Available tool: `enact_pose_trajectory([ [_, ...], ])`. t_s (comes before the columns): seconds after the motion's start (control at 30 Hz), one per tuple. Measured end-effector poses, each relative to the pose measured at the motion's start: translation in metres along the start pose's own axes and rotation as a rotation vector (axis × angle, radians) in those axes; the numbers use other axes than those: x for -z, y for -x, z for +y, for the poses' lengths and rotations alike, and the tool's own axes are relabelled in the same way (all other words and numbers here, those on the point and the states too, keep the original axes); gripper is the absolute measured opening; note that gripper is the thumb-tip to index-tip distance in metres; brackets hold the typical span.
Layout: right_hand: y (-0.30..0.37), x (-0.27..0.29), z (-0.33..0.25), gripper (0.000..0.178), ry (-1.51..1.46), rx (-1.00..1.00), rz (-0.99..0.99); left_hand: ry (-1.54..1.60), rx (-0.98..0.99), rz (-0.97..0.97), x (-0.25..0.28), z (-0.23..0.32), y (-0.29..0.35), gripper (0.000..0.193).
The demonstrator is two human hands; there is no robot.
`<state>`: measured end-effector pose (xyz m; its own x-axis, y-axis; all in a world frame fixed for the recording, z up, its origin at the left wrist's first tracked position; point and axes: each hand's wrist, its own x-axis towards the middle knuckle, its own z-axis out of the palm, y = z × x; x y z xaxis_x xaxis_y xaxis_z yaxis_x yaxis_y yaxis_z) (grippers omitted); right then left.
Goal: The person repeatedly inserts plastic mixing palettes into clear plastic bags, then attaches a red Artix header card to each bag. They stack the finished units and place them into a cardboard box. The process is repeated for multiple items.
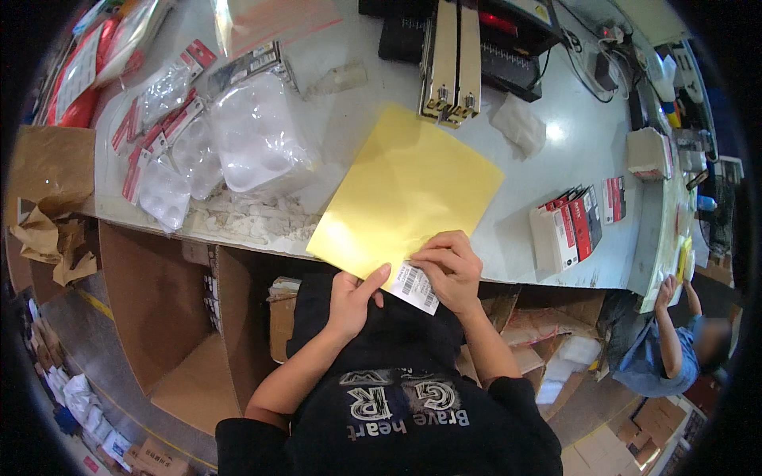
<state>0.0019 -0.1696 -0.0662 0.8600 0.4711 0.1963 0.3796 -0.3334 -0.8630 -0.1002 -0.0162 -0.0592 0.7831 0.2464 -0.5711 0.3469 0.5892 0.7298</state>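
Note:
A flat yellow envelope [409, 186] lies aslant over the near edge of the table, its near edge toward my body. My left hand [355, 304] is closed on that edge, thumb on top and fingers underneath. A white label [415, 289] with printed barcodes lies at the near right corner and juts past the edge. My right hand [452, 268] is closed over the label's upper end, thumb and fingertips pinched together there. Whether the label is stuck down under those fingers is hidden.
Clear plastic packs with rounded hollows [262, 135] sit at the left of the table [361, 91]. A metal-railed machine [451, 71] stands behind the envelope. Small red, black and white boxes [567, 230] stand at right. Open cartons [163, 309] are below; another person [675, 349] works far right.

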Motion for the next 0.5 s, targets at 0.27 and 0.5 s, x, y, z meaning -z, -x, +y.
enact_pose_trajectory([
  [0.27, -0.049, 0.065, -0.034, 0.011, -0.32, -0.018, 0.264, -0.03, 0.016, 0.095, -0.021, 0.012, -0.046, 0.034],
  [0.5, -0.17, -0.055, -0.099, 0.02, -0.423, -0.109, -0.154, -0.782, -0.27, 0.111, 0.029, 0.041, 0.005, 0.03],
])
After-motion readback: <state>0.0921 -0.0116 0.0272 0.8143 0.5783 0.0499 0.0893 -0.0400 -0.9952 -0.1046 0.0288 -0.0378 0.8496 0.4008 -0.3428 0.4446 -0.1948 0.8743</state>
